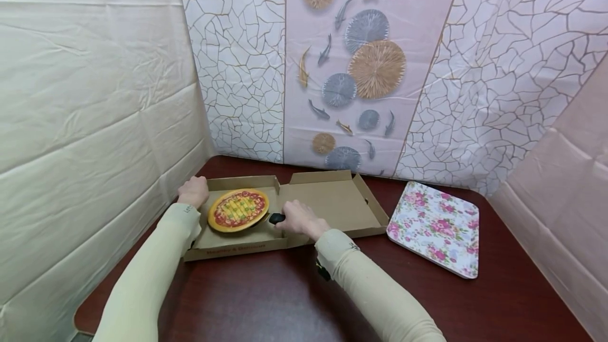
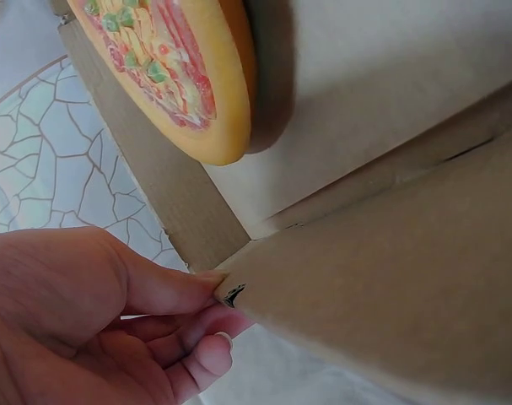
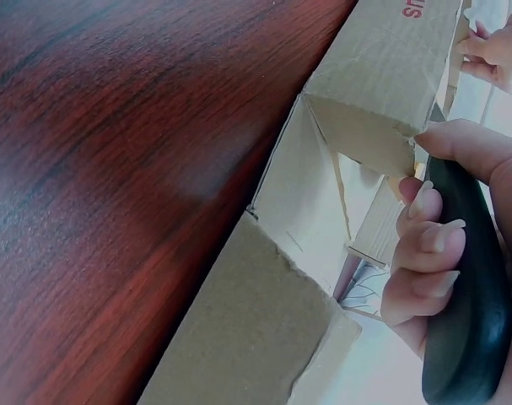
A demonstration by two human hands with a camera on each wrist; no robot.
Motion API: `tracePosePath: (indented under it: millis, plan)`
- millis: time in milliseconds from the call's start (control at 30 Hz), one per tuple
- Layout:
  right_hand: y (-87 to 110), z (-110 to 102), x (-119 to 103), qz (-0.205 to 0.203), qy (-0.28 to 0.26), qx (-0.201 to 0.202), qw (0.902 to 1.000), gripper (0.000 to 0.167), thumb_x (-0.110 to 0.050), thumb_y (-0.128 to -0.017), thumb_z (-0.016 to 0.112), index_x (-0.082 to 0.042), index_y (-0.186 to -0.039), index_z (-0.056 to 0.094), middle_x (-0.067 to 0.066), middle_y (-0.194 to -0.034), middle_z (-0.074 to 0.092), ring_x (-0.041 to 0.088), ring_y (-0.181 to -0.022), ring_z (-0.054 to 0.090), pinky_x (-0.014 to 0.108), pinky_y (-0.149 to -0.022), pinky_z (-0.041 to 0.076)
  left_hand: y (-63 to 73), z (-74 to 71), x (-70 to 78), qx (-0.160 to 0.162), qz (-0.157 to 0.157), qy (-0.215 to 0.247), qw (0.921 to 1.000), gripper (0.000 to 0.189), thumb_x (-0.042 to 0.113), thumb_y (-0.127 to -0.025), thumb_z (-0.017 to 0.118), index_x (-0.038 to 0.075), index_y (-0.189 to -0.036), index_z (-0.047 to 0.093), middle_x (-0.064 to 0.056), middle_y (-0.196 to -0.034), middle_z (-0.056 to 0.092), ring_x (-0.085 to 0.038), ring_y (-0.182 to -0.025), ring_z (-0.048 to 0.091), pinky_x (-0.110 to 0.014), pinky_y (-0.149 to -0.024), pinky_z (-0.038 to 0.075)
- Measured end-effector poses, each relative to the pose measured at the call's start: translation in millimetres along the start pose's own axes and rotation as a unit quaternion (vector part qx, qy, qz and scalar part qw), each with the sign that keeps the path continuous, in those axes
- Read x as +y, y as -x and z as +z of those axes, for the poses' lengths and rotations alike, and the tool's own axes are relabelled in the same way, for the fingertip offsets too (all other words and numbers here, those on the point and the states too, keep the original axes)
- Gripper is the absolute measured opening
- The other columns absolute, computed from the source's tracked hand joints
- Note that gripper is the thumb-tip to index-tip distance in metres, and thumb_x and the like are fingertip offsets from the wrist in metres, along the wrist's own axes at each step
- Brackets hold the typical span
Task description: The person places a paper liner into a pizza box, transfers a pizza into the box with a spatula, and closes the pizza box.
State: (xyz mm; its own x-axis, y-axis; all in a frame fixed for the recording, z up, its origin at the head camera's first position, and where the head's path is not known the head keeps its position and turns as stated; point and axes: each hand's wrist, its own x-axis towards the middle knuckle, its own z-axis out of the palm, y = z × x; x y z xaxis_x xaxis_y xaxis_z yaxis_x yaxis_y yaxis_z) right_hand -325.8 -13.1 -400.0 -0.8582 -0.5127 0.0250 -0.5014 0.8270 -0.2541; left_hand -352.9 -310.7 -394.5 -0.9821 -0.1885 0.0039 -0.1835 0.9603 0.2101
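Observation:
An open cardboard pizza box lies on the table. Inside its left half is a round toy-looking pizza with red, yellow and green topping. My left hand is at the box's left side; in the left wrist view its thumb and fingers pinch the cardboard wall near a corner. My right hand is over the fold between base and lid. It grips the black handle of a tool whose grey front end is mostly hidden, so its kind is unclear.
The box lid lies folded back to the right. Beyond it, a white tray with pink flowers rests on the dark red wooden table. Cloth-covered walls stand at the left, back and right.

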Motion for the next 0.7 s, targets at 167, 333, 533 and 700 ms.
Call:
tracePosePath:
  millis: [167, 333, 533, 700]
  plan:
    - [-0.8, 0, -2, -0.001, 0.002, -0.004, 1.0000, 0.035, -0.032, -0.082, 0.074, -0.014, -0.059, 0.054, -0.004, -0.056, 0.045, 0.011, -0.052, 0.040, 0.025, -0.048, 0.030, -1.2, 0.5, -0.9, 0.000, -0.002, 0.000, 1.0000, 0.034, 0.004, -0.097, 0.036, -0.008, -0.121, 0.057, -0.034, -0.121, 0.057, -0.051, -0.109, 0.058, -0.061, -0.084, 0.050]
    - [-2.6, -1, -1, 0.000, 0.013, -0.003, 0.9999, 0.033, -0.033, -0.081, 0.075, -0.014, -0.062, 0.055, -0.003, -0.060, 0.049, 0.012, -0.054, 0.043, 0.026, -0.048, 0.033, -3.0, -0.5, 0.4, -0.001, -0.007, 0.002, 1.0000, 0.035, 0.005, -0.096, 0.037, -0.009, -0.120, 0.057, -0.034, -0.120, 0.058, -0.050, -0.108, 0.059, -0.060, -0.084, 0.050]
    - [-4.9, -7, -3, 0.003, 0.016, -0.014, 0.9998, 0.030, -0.033, -0.079, 0.076, -0.014, -0.065, 0.058, -0.001, -0.063, 0.055, 0.012, -0.056, 0.046, 0.026, -0.049, 0.036, -1.9, -1.9, 0.4, 0.004, -0.008, 0.003, 1.0000, 0.035, 0.006, -0.095, 0.037, -0.010, -0.118, 0.058, -0.034, -0.118, 0.060, -0.050, -0.106, 0.060, -0.060, -0.083, 0.051]
    - [-7.2, -14, -7, 0.004, 0.020, -0.028, 0.9994, 0.030, -0.034, -0.078, 0.077, -0.014, -0.066, 0.058, -0.001, -0.063, 0.056, 0.012, -0.054, 0.047, 0.026, -0.047, 0.037, -0.5, -1.1, 0.3, 0.003, -0.011, 0.001, 0.9999, 0.034, 0.006, -0.096, 0.037, -0.010, -0.118, 0.058, -0.033, -0.117, 0.060, -0.049, -0.105, 0.061, -0.059, -0.083, 0.051]
